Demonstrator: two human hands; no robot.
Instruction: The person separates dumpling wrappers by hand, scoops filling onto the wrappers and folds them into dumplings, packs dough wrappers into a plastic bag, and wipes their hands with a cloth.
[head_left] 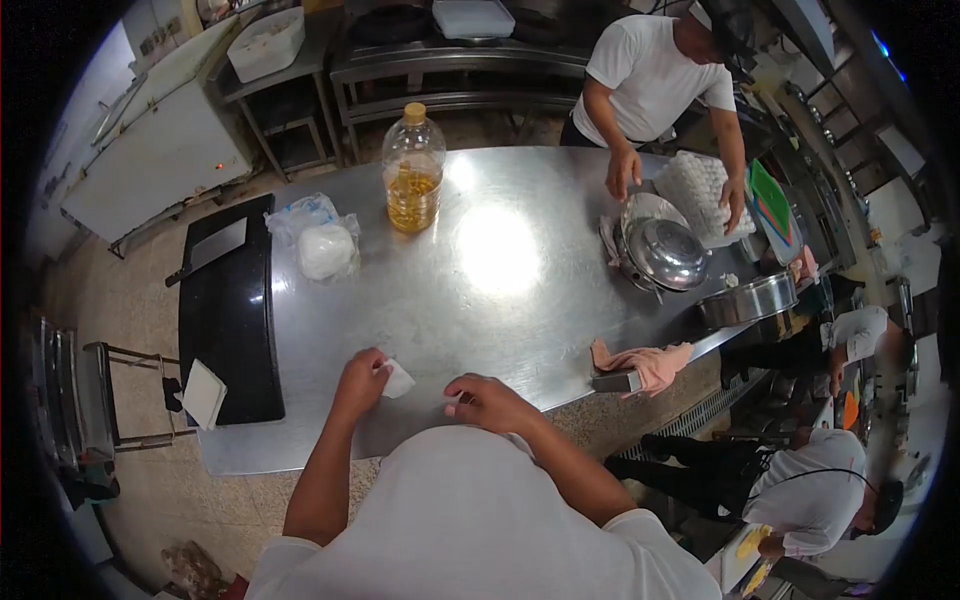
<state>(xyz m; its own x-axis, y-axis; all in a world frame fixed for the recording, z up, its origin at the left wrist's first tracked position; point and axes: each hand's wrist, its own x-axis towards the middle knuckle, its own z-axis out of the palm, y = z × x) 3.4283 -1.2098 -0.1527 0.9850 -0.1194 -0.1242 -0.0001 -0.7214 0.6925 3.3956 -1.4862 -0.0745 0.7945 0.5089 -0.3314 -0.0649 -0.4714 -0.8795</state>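
My left hand [365, 384], at the near edge of the steel table [400, 310], pinches a small white piece [398, 378] that looks like paper or thin cloth; its exact kind is unclear. My right hand [490, 402] is just to the right, over the same edge. Its fingers are curved, with a gap between thumb and forefinger, and I see nothing clearly held. A plastic bag with a round white bundle [326, 251] lies farther up on the left. Behind it stands a large clear bottle [413, 180] with a yellow cap, partly filled with yellow liquid.
At left, a black board [232, 330] carries a cleaver [215, 247] and a white block [204, 394]. A co-worker [655, 80] stands across by egg trays [700, 190] and metal bowls [665, 250]. A pink cloth [650, 367] hangs at the right edge. Other people work at right.
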